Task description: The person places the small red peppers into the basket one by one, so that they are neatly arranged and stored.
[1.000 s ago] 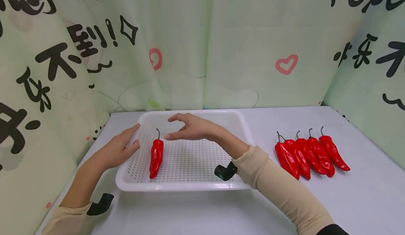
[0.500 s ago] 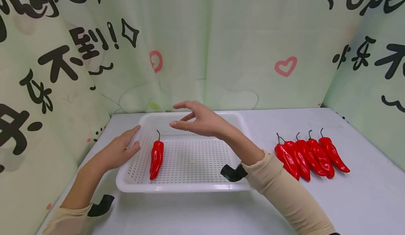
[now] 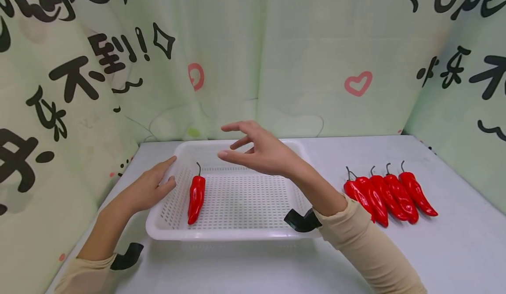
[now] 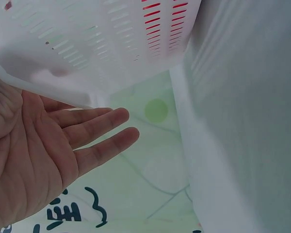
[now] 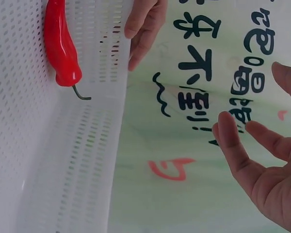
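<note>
A white perforated plastic basket (image 3: 245, 234) stands on the table, with one red chili pepper (image 3: 196, 199) lying near its left side, stem pointing away. My left hand (image 3: 148, 188) rests at the basket's left rim, fingers extended; in the left wrist view its palm and fingers (image 4: 99, 145) lie along the outside of the wall. Raised over the back of the basket, my right hand (image 3: 262, 151) holds nothing, its fingers spread and loosely bent. The right wrist view shows that bare right hand (image 5: 266, 170) beside the basket wall and the pepper (image 5: 62, 46) inside.
Several more red chili peppers (image 3: 389, 195) lie side by side on the white table (image 3: 454, 241) right of the basket, one partly behind the right sleeve (image 3: 367, 241). A pale green curtain (image 3: 300, 56) with black lettering encloses the table's back and sides.
My right hand has risen from beside the pepper in the basket and drawn back to the right. The left hand stays at the rim, and the pepper has not moved.
</note>
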Demonstrator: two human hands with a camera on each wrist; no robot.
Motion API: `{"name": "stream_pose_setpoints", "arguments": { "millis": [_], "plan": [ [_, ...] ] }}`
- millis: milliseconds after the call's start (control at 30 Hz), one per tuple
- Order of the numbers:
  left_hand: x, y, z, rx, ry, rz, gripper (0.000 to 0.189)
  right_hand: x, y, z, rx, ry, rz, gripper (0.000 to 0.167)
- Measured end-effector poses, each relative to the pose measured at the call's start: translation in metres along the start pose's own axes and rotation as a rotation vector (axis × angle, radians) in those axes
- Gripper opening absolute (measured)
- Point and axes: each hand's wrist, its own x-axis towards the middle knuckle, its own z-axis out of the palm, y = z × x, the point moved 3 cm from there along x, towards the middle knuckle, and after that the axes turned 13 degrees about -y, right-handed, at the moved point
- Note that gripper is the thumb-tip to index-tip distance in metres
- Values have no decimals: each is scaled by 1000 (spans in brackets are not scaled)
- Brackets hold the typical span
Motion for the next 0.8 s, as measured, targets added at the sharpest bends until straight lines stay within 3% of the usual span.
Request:
{"name": "stream_pose_setpoints", "arguments": {
  "millis": [433,800],
  "plan": [
    [3,-1,0,-1,-8,-8,69,-29,-20,-9,-63,83,-110,59],
    [1,0,0,-13,-9,-4,70,-53,-23,-10,-124,121,-166,60]
  ]
}}
